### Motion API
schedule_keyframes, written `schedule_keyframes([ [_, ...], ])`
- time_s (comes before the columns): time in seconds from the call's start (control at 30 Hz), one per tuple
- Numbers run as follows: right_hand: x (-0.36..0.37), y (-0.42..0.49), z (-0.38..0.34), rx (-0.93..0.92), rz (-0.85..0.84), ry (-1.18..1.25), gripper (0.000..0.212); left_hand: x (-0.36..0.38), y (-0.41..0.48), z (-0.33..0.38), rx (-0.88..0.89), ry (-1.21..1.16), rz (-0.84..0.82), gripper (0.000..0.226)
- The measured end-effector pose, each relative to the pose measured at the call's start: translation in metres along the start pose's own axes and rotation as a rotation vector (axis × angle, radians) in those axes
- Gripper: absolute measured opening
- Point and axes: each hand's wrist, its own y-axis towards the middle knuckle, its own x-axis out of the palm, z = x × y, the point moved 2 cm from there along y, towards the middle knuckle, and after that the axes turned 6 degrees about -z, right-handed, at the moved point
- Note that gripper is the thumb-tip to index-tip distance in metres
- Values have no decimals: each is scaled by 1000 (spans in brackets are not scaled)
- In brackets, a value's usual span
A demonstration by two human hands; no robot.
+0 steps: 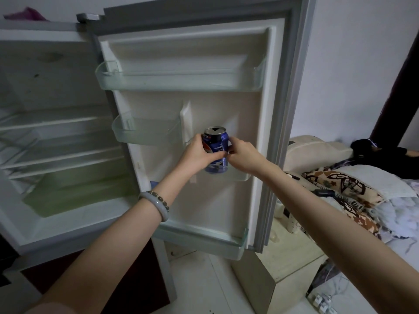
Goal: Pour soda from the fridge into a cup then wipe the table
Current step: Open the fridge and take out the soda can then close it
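Note:
A blue soda can [215, 141] stands upright in a clear door bin [240, 176] on the inside of the open fridge door [204, 105]. My left hand [199, 155] grips the can from the left side. My right hand [243, 155] holds it from the right, fingers curled round its side. The can's silver top [215, 130] shows above both hands. No cup or table is in view.
The fridge's inside [56, 137] at left has bare wire shelves and a green drawer. Two more clear bins [181, 80] hang higher on the door. A bed with patterned bedding [340, 186] lies at right. A power strip [322, 302] sits on the floor.

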Motion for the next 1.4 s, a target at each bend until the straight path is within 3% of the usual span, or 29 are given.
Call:
schedule_keyframes([
  [0.23, -3, -1, -6, -18, 21, 112, 35, -3, 1, 4, 8, -9, 39, 61],
  [0.7, -19, -65, -48, -297, 157, 286, 49, -51, -58, 41, 193, -49, 108, 65],
  [1.0, 23, -103, -33, -308, 51, 358, 65, -44, -108, 7, 117, -39, 67, 73],
  [1.4, 24, -99, 40, -493, -216, 401, 62, 21, -138, 4, -109, 49, 267, 88],
])
